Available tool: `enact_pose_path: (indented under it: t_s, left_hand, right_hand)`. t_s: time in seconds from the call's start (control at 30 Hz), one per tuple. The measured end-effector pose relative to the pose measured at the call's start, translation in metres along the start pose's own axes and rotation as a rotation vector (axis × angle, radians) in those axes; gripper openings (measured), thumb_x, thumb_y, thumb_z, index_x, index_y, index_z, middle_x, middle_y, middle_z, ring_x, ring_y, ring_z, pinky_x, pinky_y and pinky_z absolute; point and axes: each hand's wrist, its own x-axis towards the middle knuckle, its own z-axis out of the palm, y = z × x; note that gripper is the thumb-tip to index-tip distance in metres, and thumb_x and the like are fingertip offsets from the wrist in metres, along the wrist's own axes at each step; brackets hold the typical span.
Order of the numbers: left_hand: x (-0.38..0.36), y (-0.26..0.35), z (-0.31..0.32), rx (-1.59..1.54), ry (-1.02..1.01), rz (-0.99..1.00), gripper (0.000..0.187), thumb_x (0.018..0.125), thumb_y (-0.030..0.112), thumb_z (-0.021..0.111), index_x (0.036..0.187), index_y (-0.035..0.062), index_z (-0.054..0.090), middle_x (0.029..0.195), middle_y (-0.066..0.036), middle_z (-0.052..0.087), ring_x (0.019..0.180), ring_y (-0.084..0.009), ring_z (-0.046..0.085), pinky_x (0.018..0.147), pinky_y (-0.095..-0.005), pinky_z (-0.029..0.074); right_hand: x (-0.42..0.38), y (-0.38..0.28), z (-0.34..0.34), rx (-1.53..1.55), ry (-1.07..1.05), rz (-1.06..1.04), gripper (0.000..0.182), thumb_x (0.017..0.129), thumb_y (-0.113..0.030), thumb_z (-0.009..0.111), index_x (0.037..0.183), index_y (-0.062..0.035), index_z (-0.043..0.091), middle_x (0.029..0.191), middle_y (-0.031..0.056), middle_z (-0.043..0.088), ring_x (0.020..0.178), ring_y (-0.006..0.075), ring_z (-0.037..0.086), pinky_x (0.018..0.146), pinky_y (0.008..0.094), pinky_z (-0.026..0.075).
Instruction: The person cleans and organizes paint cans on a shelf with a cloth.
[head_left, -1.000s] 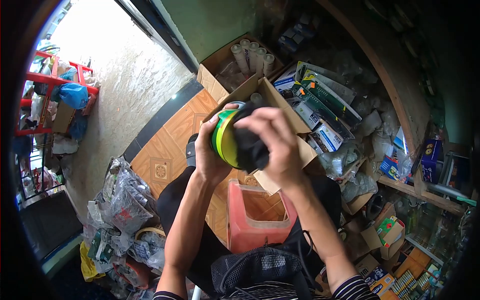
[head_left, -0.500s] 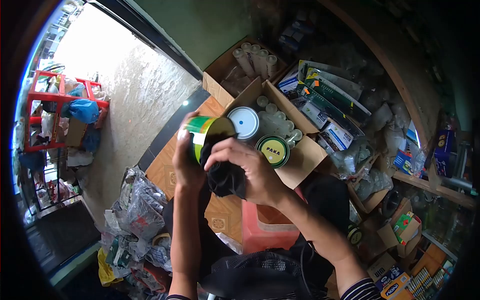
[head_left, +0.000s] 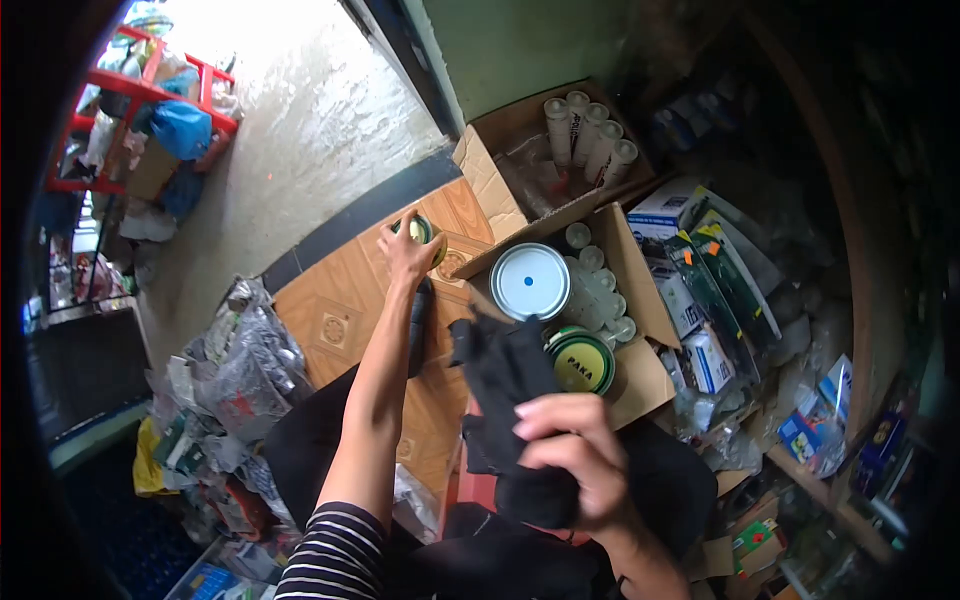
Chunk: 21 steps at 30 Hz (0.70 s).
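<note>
My left hand (head_left: 406, 256) reaches out over the tiled floor, its fingers wrapped round a can (head_left: 418, 230) with a green rim. The can looks upright, at or just above the tiles; the hand hides much of it. Close to my body, my right hand (head_left: 585, 455) grips a black cloth (head_left: 505, 365) that hangs loosely and is slightly blurred. Beyond the cloth, a cardboard box (head_left: 640, 270) holds a white-lidded can (head_left: 530, 283), a PAKA can (head_left: 580, 361) with a yellow-green lid, and several clear tubes (head_left: 598, 290).
Behind stands another carton (head_left: 500, 125) with several white tubes (head_left: 590, 140). Packaged goods (head_left: 715, 280) crowd the right side. Plastic-wrapped items (head_left: 240, 360) pile up at left. A red stool (head_left: 478, 470) is near my legs, and a red rack (head_left: 145, 90) stands by the doorway.
My left hand has carried the can away from my body and down toward the floor tiles. My right hand has drawn back from the can with the black cloth. The view has shifted.
</note>
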Motion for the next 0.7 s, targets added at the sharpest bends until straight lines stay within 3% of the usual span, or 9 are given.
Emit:
enact_pose_path:
  t_s: [0.17, 0.23, 0.3, 0.33, 0.37, 0.47, 0.53, 0.6, 0.7]
  left_hand:
    - [0.032, -0.015, 0.072, 0.161, -0.057, 0.214, 0.078, 0.072, 0.031, 0.086, 0.144, 0.0293, 0.056, 0.147, -0.025, 0.041, 0.135, -0.05, 0.041, 0.101, -0.0601, 0.053]
    - [0.029, -0.015, 0.088, 0.218, -0.073, 0.292, 0.079, 0.072, 0.026, 0.088, 0.144, 0.0309, 0.056, 0.151, -0.023, 0.039, 0.141, -0.0505, 0.037, 0.099, -0.0616, 0.055]
    - [0.023, 0.0, 0.09, 0.286, -0.094, 0.307, 0.082, 0.068, 0.025, 0.09, 0.143, 0.0266, 0.056, 0.147, -0.024, 0.041, 0.139, -0.0478, 0.038, 0.098, -0.059, 0.054]
    - [0.027, -0.001, 0.094, 0.33, -0.098, 0.322, 0.084, 0.068, 0.025, 0.09, 0.144, 0.0267, 0.056, 0.148, -0.023, 0.04, 0.139, -0.0472, 0.038, 0.098, -0.0594, 0.053]
    - [0.032, -0.004, 0.097, 0.341, -0.112, 0.336, 0.085, 0.067, 0.026, 0.091, 0.145, 0.027, 0.056, 0.15, -0.023, 0.039, 0.14, -0.047, 0.037, 0.099, -0.0604, 0.052]
    - [0.034, 0.001, 0.104, 0.339, -0.1, 0.295, 0.087, 0.067, 0.029, 0.092, 0.145, 0.0264, 0.055, 0.152, -0.022, 0.039, 0.14, -0.047, 0.036, 0.102, -0.0627, 0.049]
    - [0.042, -0.003, 0.112, 0.361, -0.099, 0.296, 0.089, 0.069, 0.033, 0.091, 0.149, 0.0242, 0.051, 0.153, -0.023, 0.038, 0.143, -0.0471, 0.034, 0.104, -0.063, 0.047]
    - [0.045, -0.006, 0.114, 0.373, -0.132, 0.249, 0.099, 0.069, 0.027, 0.092, 0.155, 0.0288, 0.043, 0.164, -0.02, 0.029, 0.152, -0.0483, 0.026, 0.103, -0.0706, 0.046]
    - [0.046, -0.026, 0.122, 0.281, -0.12, 0.279, 0.113, 0.068, 0.029, 0.093, 0.162, 0.0272, 0.03, 0.166, -0.02, 0.026, 0.153, -0.05, 0.022, 0.107, -0.0701, 0.043]
  right_hand:
    - [-0.025, 0.047, -0.055, 0.427, 0.232, 0.028, 0.027, 0.085, -0.013, 0.081, 0.087, -0.0004, 0.058, 0.112, 0.0209, 0.059, 0.088, 0.0315, 0.07, 0.076, 0.0457, 0.061]
    - [-0.026, 0.057, -0.104, 0.631, 0.246, 0.102, 0.023, 0.097, -0.019, 0.064, 0.092, 0.0007, 0.055, 0.113, 0.0226, 0.053, 0.087, 0.0316, 0.063, 0.069, 0.0433, 0.06]
    - [-0.027, 0.055, -0.127, 0.561, 0.341, 0.136, 0.028, 0.109, -0.027, 0.044, 0.113, -0.0004, 0.052, 0.12, 0.0189, 0.052, 0.095, 0.0276, 0.058, 0.081, 0.0354, 0.055]
    - [-0.025, 0.052, -0.118, 0.46, 0.471, 0.1, 0.038, 0.111, -0.03, 0.04, 0.131, -0.0008, 0.052, 0.126, 0.0147, 0.055, 0.104, 0.0234, 0.059, 0.098, 0.0305, 0.051]
    - [-0.029, 0.052, -0.112, 0.145, 0.586, 0.147, 0.039, 0.111, -0.03, 0.04, 0.135, -0.002, 0.051, 0.131, 0.0122, 0.055, 0.111, 0.0223, 0.058, 0.099, 0.0307, 0.05]
    - [-0.038, 0.054, -0.12, 0.312, 0.919, 0.222, 0.038, 0.11, -0.03, 0.045, 0.138, -0.0058, 0.051, 0.136, 0.0089, 0.055, 0.119, 0.0213, 0.056, 0.1, 0.0347, 0.051]
    - [-0.032, 0.056, -0.122, 0.364, 0.922, 0.241, 0.035, 0.107, -0.028, 0.049, 0.134, -0.0052, 0.051, 0.129, 0.0085, 0.056, 0.111, 0.0209, 0.057, 0.096, 0.0356, 0.051]
    - [-0.029, 0.061, -0.118, 0.228, 1.011, 0.285, 0.037, 0.101, -0.029, 0.057, 0.127, -0.0029, 0.052, 0.124, 0.0115, 0.051, 0.1, 0.0195, 0.06, 0.083, 0.0347, 0.057]
    - [-0.034, 0.061, -0.121, 0.248, 0.917, 0.323, 0.033, 0.104, -0.031, 0.054, 0.124, -0.0037, 0.053, 0.121, 0.0093, 0.055, 0.1, 0.0197, 0.06, 0.086, 0.0339, 0.054]
